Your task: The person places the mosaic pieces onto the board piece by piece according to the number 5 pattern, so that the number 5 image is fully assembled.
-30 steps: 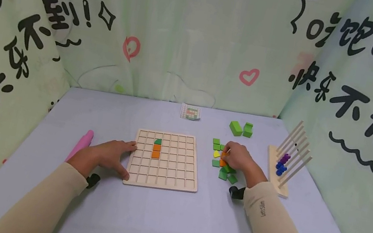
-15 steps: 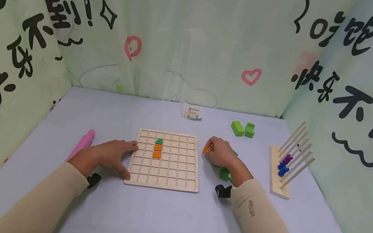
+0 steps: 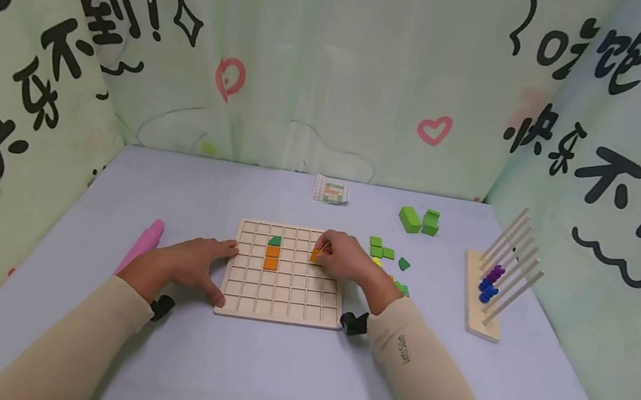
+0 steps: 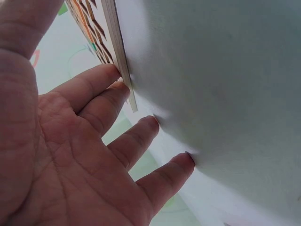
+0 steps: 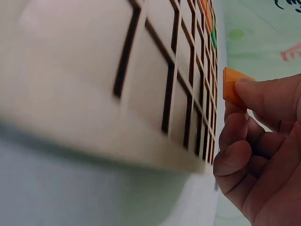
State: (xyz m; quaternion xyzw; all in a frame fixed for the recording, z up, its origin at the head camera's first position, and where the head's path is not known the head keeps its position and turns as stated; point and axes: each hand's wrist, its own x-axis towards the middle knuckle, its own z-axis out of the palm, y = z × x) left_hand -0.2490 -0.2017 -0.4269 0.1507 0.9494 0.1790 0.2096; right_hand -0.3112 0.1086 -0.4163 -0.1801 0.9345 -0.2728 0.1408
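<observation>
our right hand point(image 3: 342, 258) pinches an orange tile point(image 3: 316, 255) over the board's point(image 3: 278, 307) right columns; the placed orange tiles point(image 3: 271, 257) lie to its left. our left hand point(image 3: 189, 266), fingers spread, rests against the board's left edge on the desk point(image 3: 264, 376).

A pale lavender bench point(image 3: 276, 378) carries a square wooden grid board point(image 3: 284, 274); right of it lie loose green tiles point(image 3: 383, 248), green blocks point(image 3: 417, 221), a wooden peg rack point(image 3: 487, 294); left, a pink cylinder point(image 3: 140, 247); behind, a pattern card point(image 3: 331, 191).
</observation>
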